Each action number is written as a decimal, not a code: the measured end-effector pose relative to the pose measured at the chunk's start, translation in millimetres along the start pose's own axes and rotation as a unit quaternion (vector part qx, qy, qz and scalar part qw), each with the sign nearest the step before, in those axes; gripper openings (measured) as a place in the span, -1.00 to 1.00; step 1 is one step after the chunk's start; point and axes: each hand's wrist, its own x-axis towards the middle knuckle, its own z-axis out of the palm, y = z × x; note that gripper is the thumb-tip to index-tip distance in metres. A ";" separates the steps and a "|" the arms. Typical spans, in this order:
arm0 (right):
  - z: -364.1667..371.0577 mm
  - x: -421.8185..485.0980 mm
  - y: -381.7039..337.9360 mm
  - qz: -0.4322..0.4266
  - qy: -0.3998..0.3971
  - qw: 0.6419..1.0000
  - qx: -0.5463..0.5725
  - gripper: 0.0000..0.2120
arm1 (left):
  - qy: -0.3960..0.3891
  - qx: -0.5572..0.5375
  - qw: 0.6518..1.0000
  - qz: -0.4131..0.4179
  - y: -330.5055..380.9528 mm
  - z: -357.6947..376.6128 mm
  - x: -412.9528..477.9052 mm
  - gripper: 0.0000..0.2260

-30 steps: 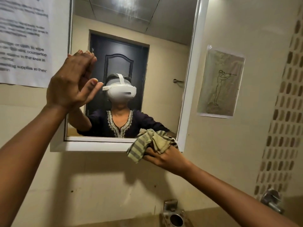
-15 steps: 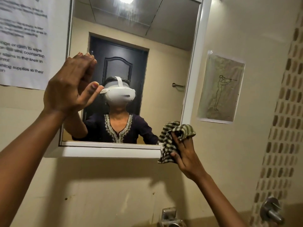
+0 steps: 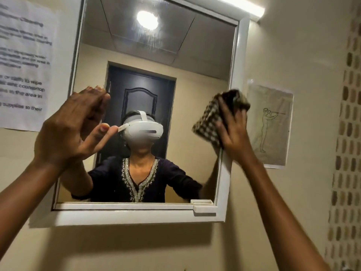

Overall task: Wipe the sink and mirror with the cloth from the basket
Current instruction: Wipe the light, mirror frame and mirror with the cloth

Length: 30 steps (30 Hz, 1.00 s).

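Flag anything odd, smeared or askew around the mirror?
Streaky smears on the mirror glass near the top, around the reflected ceiling light. Nothing looks damaged or spilled. The right hand presses the checked cloth at the mirror's right edge.

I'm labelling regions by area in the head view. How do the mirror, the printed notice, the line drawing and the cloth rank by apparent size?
Largest to smallest, as they look:
1. mirror
2. printed notice, though cut off by the frame's left edge
3. line drawing
4. cloth, bunched in the right hand and partly hidden by it
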 end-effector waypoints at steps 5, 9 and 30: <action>-34.0 126.7 -15.5 -0.023 0.086 0.993 -0.081 -0.49 | 0.039 0.010 0.999 0.013 13.2 -14.0 -1.6 -0.33; -33.9 175.9 -39.7 0.019 0.141 0.975 -0.170 -0.47 | 0.041 0.044 0.998 0.032 14.1 -16.4 -0.3 -0.34; 139.6 -94.3 -155.5 -0.294 -0.169 0.933 -0.123 -0.55 | 0.052 0.009 0.998 -0.031 -238.3 110.8 -9.4 0.17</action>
